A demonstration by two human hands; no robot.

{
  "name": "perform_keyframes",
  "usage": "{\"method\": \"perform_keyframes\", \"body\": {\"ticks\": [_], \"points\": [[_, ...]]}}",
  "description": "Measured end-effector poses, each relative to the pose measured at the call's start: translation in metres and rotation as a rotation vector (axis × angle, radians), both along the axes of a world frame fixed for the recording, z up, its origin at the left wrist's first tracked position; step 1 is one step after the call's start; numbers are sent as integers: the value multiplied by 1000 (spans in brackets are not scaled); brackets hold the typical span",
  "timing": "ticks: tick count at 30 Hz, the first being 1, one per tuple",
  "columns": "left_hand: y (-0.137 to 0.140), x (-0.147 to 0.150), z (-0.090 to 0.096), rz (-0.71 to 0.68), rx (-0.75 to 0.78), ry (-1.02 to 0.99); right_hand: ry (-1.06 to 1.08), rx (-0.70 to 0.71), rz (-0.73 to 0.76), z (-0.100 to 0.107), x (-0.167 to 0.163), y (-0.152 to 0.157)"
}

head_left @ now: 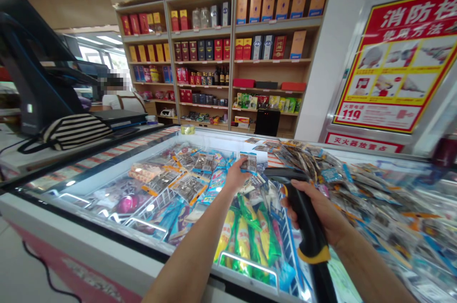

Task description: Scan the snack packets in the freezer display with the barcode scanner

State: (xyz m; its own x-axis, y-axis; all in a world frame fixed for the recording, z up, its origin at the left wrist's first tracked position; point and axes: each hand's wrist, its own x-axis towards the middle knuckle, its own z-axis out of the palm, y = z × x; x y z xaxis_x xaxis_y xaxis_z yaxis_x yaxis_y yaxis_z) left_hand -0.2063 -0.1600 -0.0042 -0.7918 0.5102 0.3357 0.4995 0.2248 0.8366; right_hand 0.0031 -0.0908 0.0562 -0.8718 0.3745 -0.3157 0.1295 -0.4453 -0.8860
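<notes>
My left hand (238, 175) reaches out over the chest freezer (107, 241) and pinches a small snack packet (249, 162) with a blue edge and dark contents. Wrapped around the handle of a black and yellow barcode scanner (303, 212) is my right hand (323, 210); the scanner's head points left toward the packet. Below my hands lie yellow and green ice cream packs (244, 238) in a wire basket (246, 265). Similar clear packets with orange edges (189, 186) lie on the goods to the left. A large heap of packets (378, 207) spreads on the right.
A checkout terminal (43, 69) and a striped pouch (76, 130) stand on the left counter. Behind are shelves (232, 72) of boxed goods and a person in a white top (123, 100). A red and yellow fire notice (396, 65) hangs at right.
</notes>
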Motion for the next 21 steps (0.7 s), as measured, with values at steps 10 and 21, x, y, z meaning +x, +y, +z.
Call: {"method": "perform_keyframes", "body": {"ticks": [10, 21], "points": [[-2, -1, -4, -13, -37, 136, 6, 36, -30, 2, 1, -2], [1, -7, -12, -33, -32, 239, 65, -2, -26, 9, 2, -4]]}}
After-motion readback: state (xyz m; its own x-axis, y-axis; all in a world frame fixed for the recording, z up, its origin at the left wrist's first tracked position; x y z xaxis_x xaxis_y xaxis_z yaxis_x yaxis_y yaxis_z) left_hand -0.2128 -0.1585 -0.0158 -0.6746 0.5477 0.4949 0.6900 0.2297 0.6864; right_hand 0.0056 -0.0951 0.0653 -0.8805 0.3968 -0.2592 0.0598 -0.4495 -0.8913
